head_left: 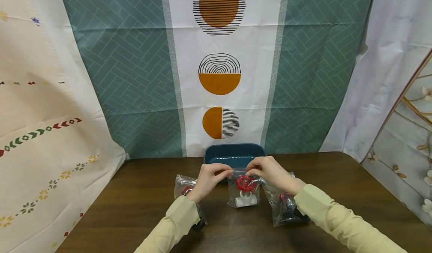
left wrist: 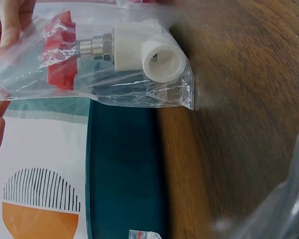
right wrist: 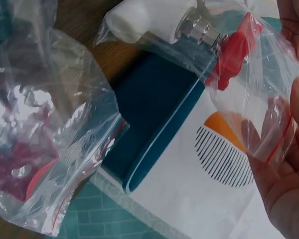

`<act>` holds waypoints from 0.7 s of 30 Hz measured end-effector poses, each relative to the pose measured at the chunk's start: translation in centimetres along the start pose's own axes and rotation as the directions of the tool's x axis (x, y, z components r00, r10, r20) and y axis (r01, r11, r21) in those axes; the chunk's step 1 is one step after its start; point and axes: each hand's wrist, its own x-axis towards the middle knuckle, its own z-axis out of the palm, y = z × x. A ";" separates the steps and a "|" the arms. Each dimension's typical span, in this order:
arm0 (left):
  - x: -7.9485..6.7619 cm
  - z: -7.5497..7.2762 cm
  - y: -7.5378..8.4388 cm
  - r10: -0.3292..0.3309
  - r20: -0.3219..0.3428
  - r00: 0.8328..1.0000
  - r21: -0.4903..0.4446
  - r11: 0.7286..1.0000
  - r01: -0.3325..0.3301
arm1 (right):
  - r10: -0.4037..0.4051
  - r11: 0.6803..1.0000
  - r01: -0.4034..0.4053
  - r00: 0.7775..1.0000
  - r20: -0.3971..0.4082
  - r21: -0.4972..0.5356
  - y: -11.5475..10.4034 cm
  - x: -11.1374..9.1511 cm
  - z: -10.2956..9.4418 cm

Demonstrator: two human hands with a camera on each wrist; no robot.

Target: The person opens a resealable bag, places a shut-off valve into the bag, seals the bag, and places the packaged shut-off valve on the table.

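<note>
A clear zip bag [head_left: 233, 196] hangs above the table between both hands. Inside it is a white plastic pipe valve [head_left: 246, 200] with a red handwheel [head_left: 246, 184]. My left hand [head_left: 210, 178] pinches the bag's top left corner between thumb and fingers. At the top right corner, my right hand [head_left: 272, 173] pinches the bag's edge. The left wrist view shows the valve's metal stem [left wrist: 95, 48] and open white pipe end [left wrist: 164, 60] through the plastic. A red seal line [right wrist: 281, 137] runs by the right hand's fingers in the right wrist view.
Behind the hands, a dark blue tray [head_left: 234, 146] stands at the table's back edge. Other clear bags with red and dark parts lie on the brown table [head_left: 135, 204]: a left bag [head_left: 185, 181], partly behind the left arm, and a right bag [head_left: 283, 210] by the right forearm.
</note>
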 end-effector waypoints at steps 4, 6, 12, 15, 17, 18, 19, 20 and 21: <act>0.0 0.0 0.0 -0.013 -0.007 1.000 -0.001 1.000 0.013 | 0.001 1.000 -0.001 1.000 -0.005 -0.013 0.3 -0.3 -0.2; 0.0 0.1 0.0 -0.013 -0.008 1.000 -0.003 1.000 0.013 | 0.000 1.000 -0.001 1.000 -0.015 -0.028 0.4 -0.4 -0.2; 0.0 0.2 -0.1 -0.014 -0.002 1.000 -0.017 1.000 0.014 | -0.032 0.996 0.028 0.998 -0.054 -0.082 0.4 -0.6 0.0; -0.2 0.2 -0.7 -0.007 -0.005 1.000 -0.025 1.000 0.007 | -0.060 0.988 0.046 0.994 -0.088 -0.150 0.3 -0.5 0.4; -0.2 0.4 -1.6 -0.003 -0.009 1.000 -0.022 1.000 0.003 | -0.082 0.977 0.058 0.990 -0.111 -0.204 0.3 -0.4 0.7; -0.3 0.4 -2.0 -0.004 -0.011 1.000 -0.018 1.000 0.004 | -0.091 0.972 0.061 0.988 -0.122 -0.227 0.2 -0.4 0.8; -0.3 0.5 -2.4 -0.003 -0.013 1.000 -0.014 1.000 0.003 | -0.097 0.968 0.063 0.987 -0.130 -0.244 0.3 -0.4 0.9; -0.4 0.5 -2.8 -0.002 -0.014 1.000 -0.010 1.000 0.002 | -0.093 0.969 0.059 0.987 -0.132 -0.240 0.2 -0.4 0.9; -0.4 0.6 -3.2 -0.004 -0.016 1.000 -0.007 1.000 0.004 | -0.089 0.971 0.056 0.987 -0.135 -0.231 0.2 -0.4 0.9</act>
